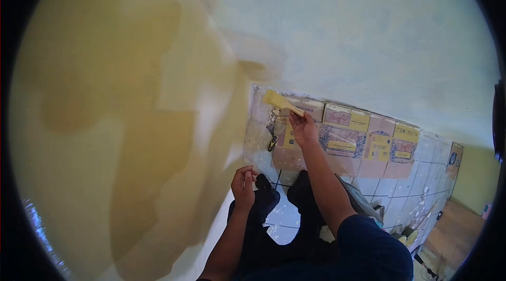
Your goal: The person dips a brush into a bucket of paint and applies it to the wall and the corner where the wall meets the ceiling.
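Observation:
My right hand [304, 129] is closed around the handle of a paintbrush [275, 99]. Its yellow bristles point left, toward the corner where the yellow wall [174, 70] meets the pale bluish wall [348, 33]. Below the brush lies flattened printed cardboard [342, 141] on the floor. Over my knee, beside the yellow wall, my left hand [243, 189] hangs with loosely bent fingers slightly apart and nothing visible in it.
A small dark-handled tool [272, 143] rests by the cardboard's left edge. White floor tiles [427, 167] carry paint spots. A brown board [454, 233] and footwear [408, 236] are at lower right. My feet stand at the cardboard's near edge.

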A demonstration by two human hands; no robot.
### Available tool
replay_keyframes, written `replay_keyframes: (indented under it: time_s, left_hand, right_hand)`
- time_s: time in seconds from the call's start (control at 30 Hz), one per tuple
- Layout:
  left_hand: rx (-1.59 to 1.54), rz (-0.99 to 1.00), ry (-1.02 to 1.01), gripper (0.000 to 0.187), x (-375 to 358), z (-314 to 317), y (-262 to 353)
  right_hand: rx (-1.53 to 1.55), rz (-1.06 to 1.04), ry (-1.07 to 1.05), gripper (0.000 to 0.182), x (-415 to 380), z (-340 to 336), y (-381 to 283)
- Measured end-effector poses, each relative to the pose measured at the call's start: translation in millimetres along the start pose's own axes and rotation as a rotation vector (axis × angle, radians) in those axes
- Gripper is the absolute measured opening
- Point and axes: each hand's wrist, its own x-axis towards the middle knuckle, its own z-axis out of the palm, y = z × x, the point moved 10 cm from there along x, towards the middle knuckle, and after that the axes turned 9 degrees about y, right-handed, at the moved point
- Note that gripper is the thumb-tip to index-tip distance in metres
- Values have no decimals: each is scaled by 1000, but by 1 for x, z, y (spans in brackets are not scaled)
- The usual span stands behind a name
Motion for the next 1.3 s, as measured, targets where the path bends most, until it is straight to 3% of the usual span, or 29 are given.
replay_keyframes:
  time_s: [0.17,0.3,0.47,0.53,0.63,0.7,0.93,1.03,1.13,1.2,1.3]
  left_hand:
    - [-52,43,-9,24,59,20,-67]
    - [149,118,-34,21,127,42,-98]
    - [407,130,-102,28,159,63,-133]
    - [708,135,-421,36,154,91,-141]
    - [847,327,-479,43,148,99,-148]
    - [855,325,-478,45,145,97,-151]
    - [875,319,-503,50,142,98,-150]
    - [881,309,-498,50,142,98,-150]
    - [845,334,-472,51,143,96,-147]
    - [852,328,-457,52,142,94,-145]
    - [856,317,-447,53,143,91,-149]
  right_hand:
    - [-90,-79,-7,27,105,-22,45]
    - [-200,-153,-36,30,179,-24,79]
    - [-336,-270,-28,31,259,-43,119]
    - [-400,-314,-47,30,282,-36,133]
    - [-541,-444,-68,28,298,-18,149]
    - [-698,-549,-69,27,299,-1,156]
    - [-543,-437,-176,26,246,51,120]
    - [-380,-379,-237,27,236,40,104]
    - [-422,-361,-147,28,265,0,124]
    - [-678,-480,-28,27,291,-22,141]
    - [-607,-500,-68,27,316,-16,167]
